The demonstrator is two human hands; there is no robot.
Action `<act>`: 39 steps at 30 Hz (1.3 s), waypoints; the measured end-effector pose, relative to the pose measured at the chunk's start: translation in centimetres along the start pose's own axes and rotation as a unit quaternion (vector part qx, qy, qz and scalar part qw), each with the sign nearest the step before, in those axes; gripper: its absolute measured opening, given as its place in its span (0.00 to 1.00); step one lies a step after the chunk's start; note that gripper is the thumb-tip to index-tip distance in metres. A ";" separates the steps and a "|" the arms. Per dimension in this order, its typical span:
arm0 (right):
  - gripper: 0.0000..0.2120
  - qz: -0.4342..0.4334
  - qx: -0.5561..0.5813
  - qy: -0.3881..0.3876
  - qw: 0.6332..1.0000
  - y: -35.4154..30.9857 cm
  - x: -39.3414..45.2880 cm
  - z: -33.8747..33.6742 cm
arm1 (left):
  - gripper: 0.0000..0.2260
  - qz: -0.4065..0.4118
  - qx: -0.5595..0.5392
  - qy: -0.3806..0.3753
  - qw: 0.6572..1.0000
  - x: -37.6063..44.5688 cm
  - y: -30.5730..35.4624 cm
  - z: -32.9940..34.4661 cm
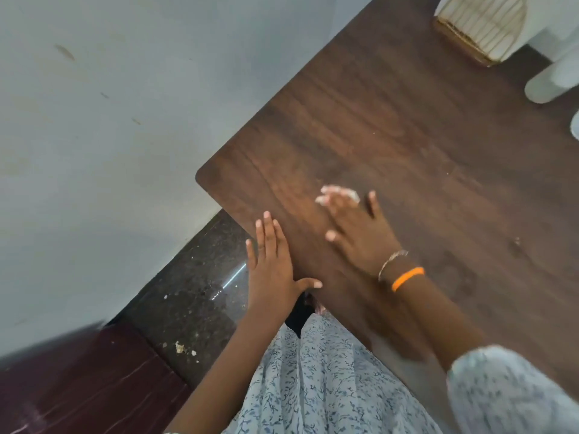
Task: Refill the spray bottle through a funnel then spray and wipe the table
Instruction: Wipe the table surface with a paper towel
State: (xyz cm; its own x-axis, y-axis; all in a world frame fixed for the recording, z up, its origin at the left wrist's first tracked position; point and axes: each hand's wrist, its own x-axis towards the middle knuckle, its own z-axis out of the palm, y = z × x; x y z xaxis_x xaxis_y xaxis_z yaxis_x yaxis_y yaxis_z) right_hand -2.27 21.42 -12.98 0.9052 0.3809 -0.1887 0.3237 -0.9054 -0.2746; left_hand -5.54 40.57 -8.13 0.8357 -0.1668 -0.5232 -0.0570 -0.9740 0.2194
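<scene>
The left hand (272, 264) is resting flat, fingers straight, on the near corner of the desk (391, 126). The right hand (360, 233) is pressing what is probably a white cloth (347, 193), blurred, against the desk, just beyond the left hand.

Both hands out flat, fingers straight.
The left hand (272, 264) lies with fingers together and thumb stuck out sideways; the right hand (357, 233) reaches further ahead, fingers spread, its fingertips blurred.
</scene>
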 end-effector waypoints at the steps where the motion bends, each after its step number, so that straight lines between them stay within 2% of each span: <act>1: 0.33 0.041 -0.002 0.010 0.999 2.2 1.1 -0.7 | 0.57 0.010 0.013 -0.011 1.000 0.2 0.6 0.0; 3: 0.31 0.144 0.013 0.044 0.989 6.9 3.1 -2.3 | 0.56 0.030 0.038 -0.025 0.999 0.8 1.7 0.1; 6: 0.26 0.295 0.070 0.070 0.950 12.8 5.0 -4.5 | 0.55 0.062 0.058 -0.033 0.996 1.6 3.4 0.1; 8: 0.26 0.336 0.075 0.068 0.936 13.7 5.8 -5.0 | 0.55 0.081 0.055 -0.034 0.995 2.3 4.3 0.0; 10: 0.30 0.301 0.041 0.084 0.949 11.3 5.5 -4.3 | 0.55 0.093 0.054 -0.033 0.994 2.9 5.1 -0.1; 14: 0.35 0.094 0.026 0.029 0.995 3.2 1.6 -1.7 | 0.54 0.108 0.058 -0.025 0.992 4.4 6.1 -0.6; 17: 0.35 0.020 -0.024 0.005 0.999 4.5 1.3 -1.9 | 0.54 0.114 0.072 -0.034 0.990 5.3 6.3 -1.0; 18: 0.34 0.028 -0.030 0.008 0.999 6.1 2.2 -2.5 | 0.54 0.116 0.081 -0.037 0.989 5.5 6.4 -1.0; 20: 0.30 0.107 -0.011 0.035 0.994 10.1 4.6 -4.1 | 0.54 0.117 0.089 -0.047 0.988 5.7 6.4 -1.2; 22: 0.25 0.225 0.030 0.057 0.972 14.3 6.5 -5.9 | 0.54 0.114 0.091 -0.054 0.988 5.7 6.5 -1.1; 25: 0.27 0.344 0.065 0.071 0.934 17.2 8.5 -7.2 | 0.55 0.110 0.105 -0.053 0.987 6.0 6.6 -1.0; 27: 0.33 0.323 0.054 0.099 0.940 14.7 9.7 -6.8 | 0.55 0.102 0.109 -0.054 0.987 6.2 6.8 -1.1; 28: 0.35 0.271 0.049 0.102 0.956 12.5 10.1 -6.2 | 0.55 0.097 0.109 -0.059 0.988 6.1 6.9 -1.0; 30: 0.36 0.144 0.023 0.072 0.987 7.9 10.2 -4.7 | 0.59 0.103 0.115 -0.023 0.988 6.0 7.3 -0.9; 32: 0.37 0.076 -0.019 0.025 0.997 5.8 10.0 -3.9 | 0.63 0.110 0.116 0.000 0.987 6.3 7.6 -0.6; 34: 0.35 0.095 -0.028 0.030 0.995 7.8 10.8 -4.4 | 0.64 0.117 0.113 -0.005 0.987 6.8 7.9 -0.4; 37: 0.28 0.236 0.026 0.071 0.969 14.0 11.9 -6.4 | 0.66 0.132 0.124 -0.043 0.982 7.0 8.1 -0.4; 39: 0.26 0.328 0.067 0.096 0.937 18.0 11.0 -7.4 | 0.61 0.158 0.120 -0.061 0.978 6.9 7.9 -0.3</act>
State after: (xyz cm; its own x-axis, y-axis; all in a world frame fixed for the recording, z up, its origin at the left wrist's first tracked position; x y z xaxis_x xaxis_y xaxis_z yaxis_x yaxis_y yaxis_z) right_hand 15.58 7.94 -13.06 0.9345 -0.3021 -0.1883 -0.3456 -0.8964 -0.2775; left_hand -0.03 31.71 -9.77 0.6854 -0.4679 -0.5579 -0.4401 -0.8766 0.1945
